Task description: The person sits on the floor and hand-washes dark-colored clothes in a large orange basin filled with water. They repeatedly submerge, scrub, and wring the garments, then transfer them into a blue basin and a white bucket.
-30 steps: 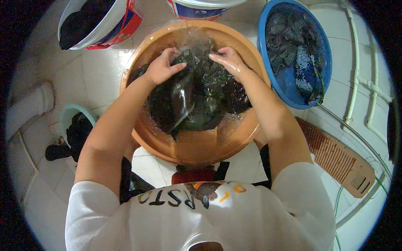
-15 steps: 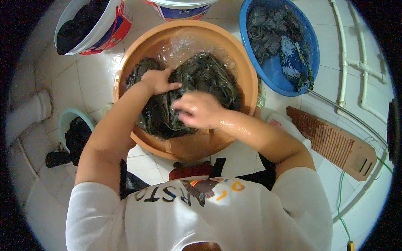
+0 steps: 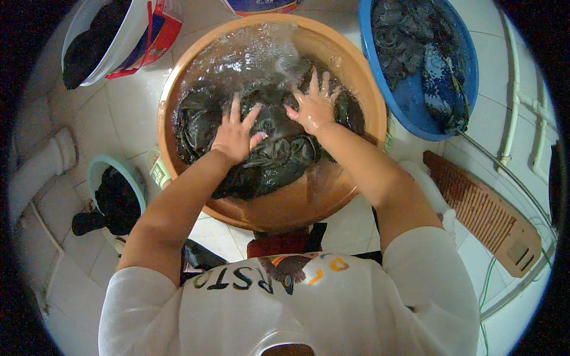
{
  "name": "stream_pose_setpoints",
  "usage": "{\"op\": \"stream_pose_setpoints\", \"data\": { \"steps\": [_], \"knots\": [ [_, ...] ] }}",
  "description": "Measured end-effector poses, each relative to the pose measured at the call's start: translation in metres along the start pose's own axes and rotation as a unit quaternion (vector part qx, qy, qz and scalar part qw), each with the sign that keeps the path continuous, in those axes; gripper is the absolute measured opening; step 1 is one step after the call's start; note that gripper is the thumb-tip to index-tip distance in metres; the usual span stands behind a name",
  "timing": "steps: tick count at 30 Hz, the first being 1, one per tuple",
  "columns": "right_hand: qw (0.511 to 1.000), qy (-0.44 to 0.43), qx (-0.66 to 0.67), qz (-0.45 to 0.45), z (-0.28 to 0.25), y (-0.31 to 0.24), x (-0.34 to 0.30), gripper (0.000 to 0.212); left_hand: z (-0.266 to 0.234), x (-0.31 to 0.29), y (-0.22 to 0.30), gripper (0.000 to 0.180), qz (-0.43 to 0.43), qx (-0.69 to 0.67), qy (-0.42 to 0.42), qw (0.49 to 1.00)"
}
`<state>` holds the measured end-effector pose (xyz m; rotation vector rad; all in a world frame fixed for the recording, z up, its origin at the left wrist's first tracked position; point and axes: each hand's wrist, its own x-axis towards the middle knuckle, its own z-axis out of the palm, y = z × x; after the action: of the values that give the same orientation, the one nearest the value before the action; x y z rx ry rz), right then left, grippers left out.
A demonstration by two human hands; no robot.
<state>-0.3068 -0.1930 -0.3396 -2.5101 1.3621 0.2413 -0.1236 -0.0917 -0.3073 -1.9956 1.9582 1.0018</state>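
A large orange basin [image 3: 279,216] stands in front of me with water in it. Dark wet cloth [image 3: 261,178] lies bunched in the water, and its exact kind of garment cannot be told. My left hand [image 3: 236,132] rests on the cloth with its fingers spread. To the right, my right hand [image 3: 314,105] is spread too, over the cloth's far right part. Neither hand grips anything. Water ripples [image 3: 255,50] and splashes at the basin's far side.
A blue basin [image 3: 371,71] with dark wet clothes stands far right, near a wooden washboard [image 3: 481,207]. A white bucket [image 3: 133,44] with dark cloth tilts far left. Nearer left is a pale green basin [image 3: 139,184] of dark cloth. Pipes [image 3: 512,89] run along the right wall.
My hands have moved apart, the right one going farther away and to the right, and its fingers have opened out. The cloth has spread wider and flatter, and the water churns more.
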Motion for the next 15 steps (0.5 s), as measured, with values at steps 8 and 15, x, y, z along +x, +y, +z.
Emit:
{"op": "stream_pose_setpoints", "data": {
  "steps": [8,15],
  "knots": [
    [0.995,0.04,0.068,-0.055,0.036,0.02,0.055,0.036,0.049,0.093,-0.05,0.042,-0.11,-0.479,0.08,0.867],
    [0.983,-0.042,0.178,0.028,-0.007,0.016,0.074,0.053,-0.061,0.102,-0.022,0.034,-0.095,0.043,-0.077,0.992]
  ]
}}
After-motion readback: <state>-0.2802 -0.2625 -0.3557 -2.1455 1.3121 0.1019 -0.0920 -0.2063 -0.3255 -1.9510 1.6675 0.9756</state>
